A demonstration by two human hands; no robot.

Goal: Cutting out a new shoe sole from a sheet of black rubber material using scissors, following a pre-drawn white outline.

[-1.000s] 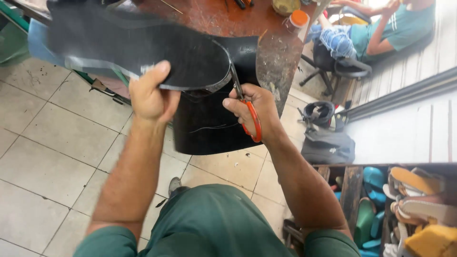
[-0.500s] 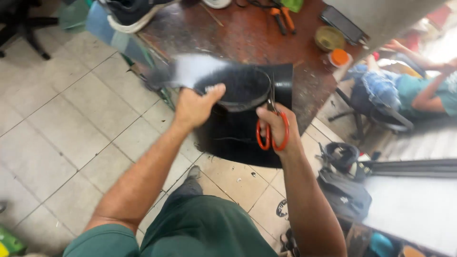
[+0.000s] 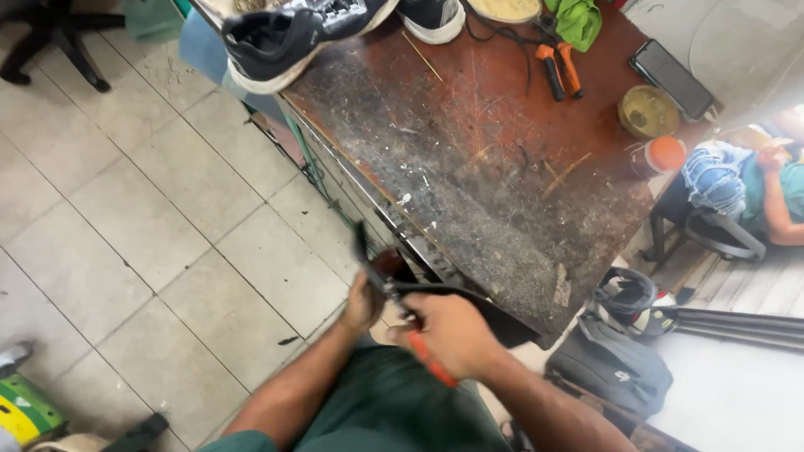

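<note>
This place is a small shoe repair workshop. A worn brown workbench [image 3: 494, 167] fills the middle, and its top is full of scratches, stains and old glue marks. On its far edge lie dark sneakers [image 3: 293, 33] with white soles, waiting among the tools. Near them are orange-handled pliers [image 3: 557, 69], a round tin [image 3: 647, 110] and a small container with an orange lid [image 3: 657, 156]. A green rag [image 3: 580, 18] and a black phone [image 3: 672, 78] also lie on the bench. The floor is of pale tiles [image 3: 126, 226], a little dirty. Beside the bench another person [image 3: 770, 180] sits on a stool, and a dark backpack [image 3: 615, 368] rests on the floor.
</note>
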